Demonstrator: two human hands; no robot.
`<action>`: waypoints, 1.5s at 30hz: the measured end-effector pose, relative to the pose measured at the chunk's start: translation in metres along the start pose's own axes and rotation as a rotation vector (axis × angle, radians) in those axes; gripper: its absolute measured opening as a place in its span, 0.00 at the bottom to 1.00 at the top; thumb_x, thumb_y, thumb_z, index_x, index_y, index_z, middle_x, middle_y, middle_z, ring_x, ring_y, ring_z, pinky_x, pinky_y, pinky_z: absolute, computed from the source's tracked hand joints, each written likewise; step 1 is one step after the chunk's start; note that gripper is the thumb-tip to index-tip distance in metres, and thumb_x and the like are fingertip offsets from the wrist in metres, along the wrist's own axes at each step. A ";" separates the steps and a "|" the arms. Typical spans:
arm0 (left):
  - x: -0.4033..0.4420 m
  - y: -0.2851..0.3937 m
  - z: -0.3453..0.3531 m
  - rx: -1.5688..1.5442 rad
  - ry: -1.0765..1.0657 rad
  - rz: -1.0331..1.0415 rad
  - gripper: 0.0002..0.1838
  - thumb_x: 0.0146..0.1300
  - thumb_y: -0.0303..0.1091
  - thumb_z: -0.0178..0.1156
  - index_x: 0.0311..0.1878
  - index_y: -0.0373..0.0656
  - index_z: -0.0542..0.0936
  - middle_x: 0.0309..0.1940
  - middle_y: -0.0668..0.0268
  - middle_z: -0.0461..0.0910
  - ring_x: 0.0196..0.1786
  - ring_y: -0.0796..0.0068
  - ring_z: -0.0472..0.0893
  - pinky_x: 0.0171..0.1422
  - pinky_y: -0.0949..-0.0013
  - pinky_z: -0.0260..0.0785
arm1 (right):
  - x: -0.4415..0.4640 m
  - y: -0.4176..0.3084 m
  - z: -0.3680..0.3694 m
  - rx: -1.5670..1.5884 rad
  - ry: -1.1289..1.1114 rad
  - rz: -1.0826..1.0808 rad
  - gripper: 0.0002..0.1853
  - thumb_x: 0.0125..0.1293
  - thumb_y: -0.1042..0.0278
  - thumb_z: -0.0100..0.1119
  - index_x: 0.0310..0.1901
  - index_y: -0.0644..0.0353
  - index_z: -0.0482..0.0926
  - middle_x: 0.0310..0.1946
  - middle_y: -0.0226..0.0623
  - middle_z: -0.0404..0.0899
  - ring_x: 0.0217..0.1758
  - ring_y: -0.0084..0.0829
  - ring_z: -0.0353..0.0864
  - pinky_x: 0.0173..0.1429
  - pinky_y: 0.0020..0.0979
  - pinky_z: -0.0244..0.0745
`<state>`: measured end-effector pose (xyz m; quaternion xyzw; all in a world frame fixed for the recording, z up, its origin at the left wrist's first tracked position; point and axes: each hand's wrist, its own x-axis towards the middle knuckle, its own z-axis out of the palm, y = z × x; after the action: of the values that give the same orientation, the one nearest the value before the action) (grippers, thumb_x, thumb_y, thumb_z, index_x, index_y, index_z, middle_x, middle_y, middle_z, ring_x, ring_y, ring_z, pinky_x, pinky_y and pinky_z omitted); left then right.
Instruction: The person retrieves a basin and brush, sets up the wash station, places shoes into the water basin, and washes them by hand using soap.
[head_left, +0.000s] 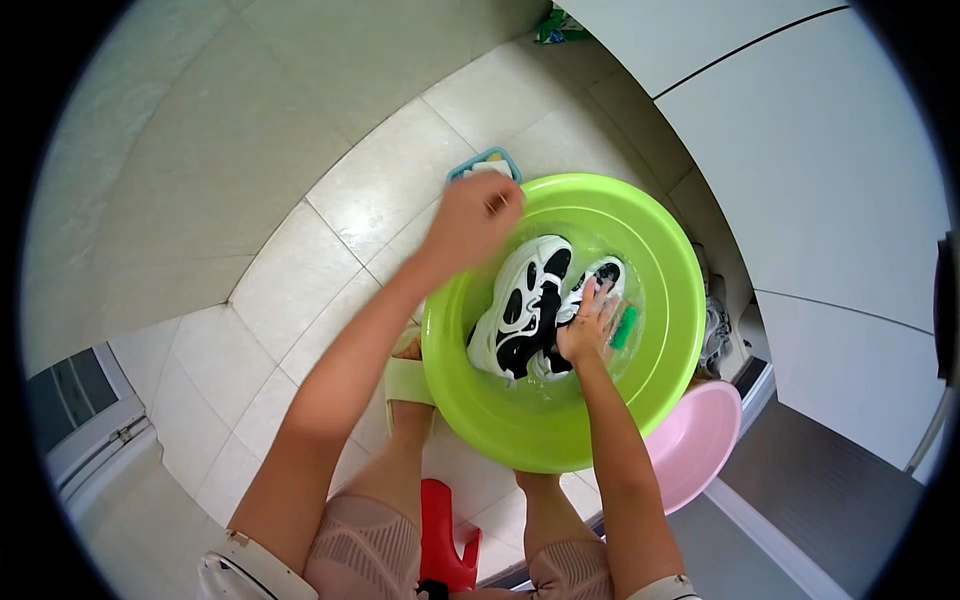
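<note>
A large green basin (560, 445) holds shallow water and a pair of black and white sneakers. One sneaker (520, 310) lies at the left inside it. My right hand (588, 328) rests on the other sneaker (604, 270), fingers spread in the water. Beside that hand is a green brush (624, 328). Above the basin's upper left rim is my left hand (476, 222), its fingers curled and slightly blurred; whatever they may hold is hidden. Just beyond this hand sits a small blue tray (512, 160) with pale and yellow pieces inside.
A pink basin (700, 440) stands partly under the green one at the right. Shoes (715, 325) lie by the white cabinet (830, 180). Between my legs is a red stool (446, 540). A green packet (562, 26) lies at the far end of the tiled floor (350, 200).
</note>
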<state>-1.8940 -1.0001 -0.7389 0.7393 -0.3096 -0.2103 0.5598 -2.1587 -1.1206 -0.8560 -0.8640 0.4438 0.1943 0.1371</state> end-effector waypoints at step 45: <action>0.017 -0.115 -0.045 0.393 0.318 -0.015 0.15 0.61 0.39 0.70 0.46 0.40 0.86 0.49 0.56 0.80 0.50 0.57 0.80 0.56 0.60 0.72 | -0.037 0.008 -0.062 0.779 0.161 -0.223 0.20 0.68 0.69 0.58 0.60 0.65 0.77 0.63 0.52 0.76 0.68 0.41 0.74 0.69 0.36 0.70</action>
<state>-1.8272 -0.9594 -0.8355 0.8600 -0.2473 -0.0314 0.4452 -2.1714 -1.1240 -0.7841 -0.8026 0.3973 -0.0725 0.4391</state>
